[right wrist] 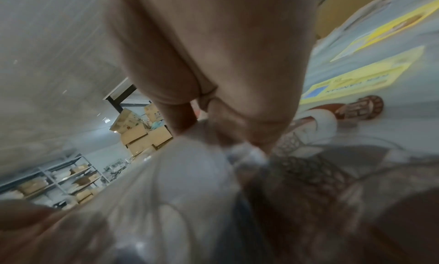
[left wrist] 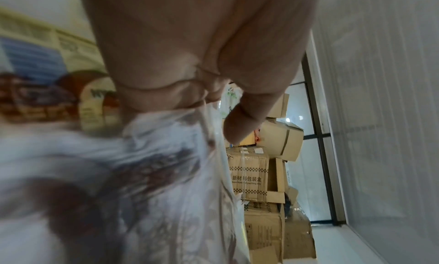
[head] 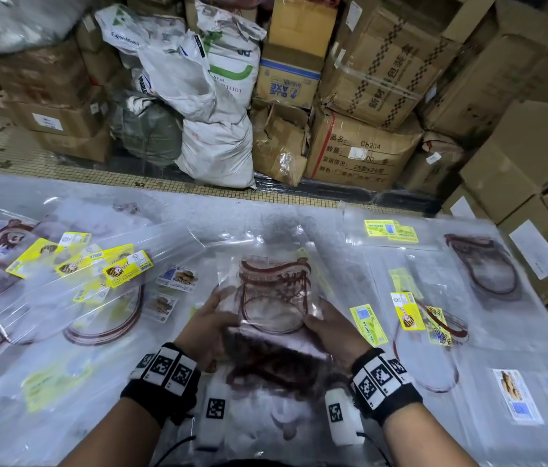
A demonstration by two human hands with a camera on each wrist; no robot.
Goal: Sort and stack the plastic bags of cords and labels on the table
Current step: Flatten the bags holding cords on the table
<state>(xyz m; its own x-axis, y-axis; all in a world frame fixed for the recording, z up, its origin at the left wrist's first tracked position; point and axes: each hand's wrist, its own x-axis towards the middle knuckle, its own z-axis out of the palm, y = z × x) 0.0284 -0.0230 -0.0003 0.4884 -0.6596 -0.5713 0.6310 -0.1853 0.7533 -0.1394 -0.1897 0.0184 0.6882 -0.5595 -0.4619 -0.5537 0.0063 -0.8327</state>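
Fingers (head: 223, 294) of the left hand (head: 207, 326) curl around the left side of a bag (head: 274, 305), thumb on top. The right hand (head: 328, 328) grips the bag's right side the same way, thumb over the plastic. Both hands hold it up above the middle of the table (head: 198, 210), close to the near edge. The bag is clear plastic with dark red cord (head: 266, 326) looped inside; more clear bags seem to lie beneath it, but how many cannot be told.

From the left wrist, the left hand (left wrist: 202, 52) shows fingers closed over blurred plastic (left wrist: 166, 155). From the right wrist, the right hand (right wrist: 213, 61) pinches the plastic (right wrist: 190, 164) as well, with braided red cord (right wrist: 308, 174) just beside it.

Near the table's left edge lies a loose heap of bags with yellow labels (head: 124, 267) and red cord. Two white labels (head: 176, 281) sit between that heap and the held bag. Near the far edge, right of centre, a bag holds yellow labels (head: 390, 230). Toward the right edge lies a bag with a dark cord loop (head: 488, 267). More yellow labels (head: 407, 310) and cord lie just right of the right hand. At the near right corner are bags with blue and white labels (head: 515, 396).

Beyond the far edge stand cardboard boxes (head: 360, 150) and white sacks (head: 218, 143).
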